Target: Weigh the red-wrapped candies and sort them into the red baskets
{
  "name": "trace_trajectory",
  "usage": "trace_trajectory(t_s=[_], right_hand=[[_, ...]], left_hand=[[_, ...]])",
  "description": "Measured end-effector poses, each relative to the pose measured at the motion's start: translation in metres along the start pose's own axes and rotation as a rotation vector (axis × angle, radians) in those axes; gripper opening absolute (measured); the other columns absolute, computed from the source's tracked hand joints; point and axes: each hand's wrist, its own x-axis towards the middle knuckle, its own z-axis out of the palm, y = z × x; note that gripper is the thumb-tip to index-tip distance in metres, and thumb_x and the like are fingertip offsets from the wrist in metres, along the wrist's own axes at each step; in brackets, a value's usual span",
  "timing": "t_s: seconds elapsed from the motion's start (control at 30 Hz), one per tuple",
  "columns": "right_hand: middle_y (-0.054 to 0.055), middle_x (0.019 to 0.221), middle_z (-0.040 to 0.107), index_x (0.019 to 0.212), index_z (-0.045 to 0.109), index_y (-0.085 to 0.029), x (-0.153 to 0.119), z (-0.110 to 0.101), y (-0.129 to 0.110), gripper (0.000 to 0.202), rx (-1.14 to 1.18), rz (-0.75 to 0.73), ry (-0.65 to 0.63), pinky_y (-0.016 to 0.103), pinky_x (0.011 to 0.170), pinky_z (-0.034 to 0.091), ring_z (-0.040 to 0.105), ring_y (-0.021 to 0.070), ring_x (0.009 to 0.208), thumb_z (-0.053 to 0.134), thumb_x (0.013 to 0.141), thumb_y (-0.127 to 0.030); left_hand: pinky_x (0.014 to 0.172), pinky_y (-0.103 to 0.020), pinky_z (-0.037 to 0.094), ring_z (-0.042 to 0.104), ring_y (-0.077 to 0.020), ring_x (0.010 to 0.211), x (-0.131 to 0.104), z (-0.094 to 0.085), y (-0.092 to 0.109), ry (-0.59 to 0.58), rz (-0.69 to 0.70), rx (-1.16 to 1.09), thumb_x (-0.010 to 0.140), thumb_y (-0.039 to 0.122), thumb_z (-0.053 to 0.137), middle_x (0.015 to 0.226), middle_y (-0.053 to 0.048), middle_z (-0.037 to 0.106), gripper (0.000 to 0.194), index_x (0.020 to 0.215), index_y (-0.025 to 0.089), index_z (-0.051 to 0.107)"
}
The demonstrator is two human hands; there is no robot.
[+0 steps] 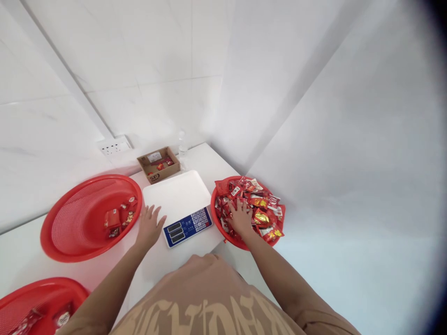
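My right hand (240,217) rests with spread fingers on a heap of small red candy packets (259,202), some with gold or white print. They fill a round red basket (223,232) at the table's right corner. My left hand (150,228) hovers with fingers apart beside the left edge of a digital scale (174,193), near the rim of a larger red basket (75,218). In that basket a few red packets (120,217) lie on the right side. Nothing shows on the scale's white pan, and its blue panel (187,225) faces me.
Behind the scale stands an open cardboard box (159,165) with a few red pieces inside, and a clear plastic bottle (182,144) beside it. Another red basket (42,286) with packets sits at lower left. A wall socket (114,145) and white walls border the white table (202,160).
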Motion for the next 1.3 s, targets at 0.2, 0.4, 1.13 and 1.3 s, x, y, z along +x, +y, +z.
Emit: trace_trajectory(t_s=[0.2, 0.4, 1.13, 1.3], right_hand=[[0.012, 0.124, 0.055, 0.122, 0.052, -0.022, 0.002, -0.006, 0.004, 0.037, 0.072, -0.127, 0.089, 0.043, 0.097, 0.027, 0.045, 0.0253, 0.115, 0.040, 0.087, -0.020], [0.008, 0.111, 0.062, 0.110, 0.059, -0.022, 0.007, -0.015, 0.019, 0.030, 0.408, 0.075, 0.217, 0.039, 0.093, 0.033, 0.053, 0.0225, 0.104, 0.046, 0.083, -0.022], [0.002, 0.093, 0.063, 0.119, 0.050, -0.022, -0.031, -0.032, -0.051, 0.043, 1.131, -0.209, -0.155, 0.033, 0.080, 0.047, 0.060, 0.0155, 0.082, 0.053, 0.076, -0.025], [0.012, 0.130, 0.051, 0.129, 0.047, -0.022, -0.029, -0.028, 0.003, 0.053, 0.479, -0.094, -0.050, 0.040, 0.097, 0.036, 0.045, 0.0264, 0.120, 0.057, 0.077, -0.026]], left_hand=[[0.109, -0.049, 0.021, 0.024, -0.0300, 0.137, -0.016, 0.006, 0.033, -0.206, 0.053, -0.069, 0.087, 0.041, 0.041, 0.139, -0.012, 0.044, 0.043, 0.123, 0.019, 0.053], [0.111, -0.049, 0.020, 0.025, -0.0281, 0.137, -0.021, 0.003, 0.036, -0.251, 0.027, -0.170, 0.087, 0.037, 0.042, 0.135, -0.011, 0.048, 0.039, 0.119, 0.020, 0.055], [0.070, -0.027, 0.050, 0.059, -0.0112, 0.072, 0.012, -0.022, 0.099, -0.577, -0.494, -1.236, 0.069, 0.036, 0.071, 0.090, -0.004, 0.064, 0.039, 0.100, 0.017, 0.056], [0.083, -0.032, 0.052, 0.064, -0.0117, 0.080, 0.035, -0.026, 0.072, -0.356, -0.662, -1.292, 0.078, 0.028, 0.064, 0.107, -0.009, 0.063, 0.063, 0.133, 0.022, 0.032]])
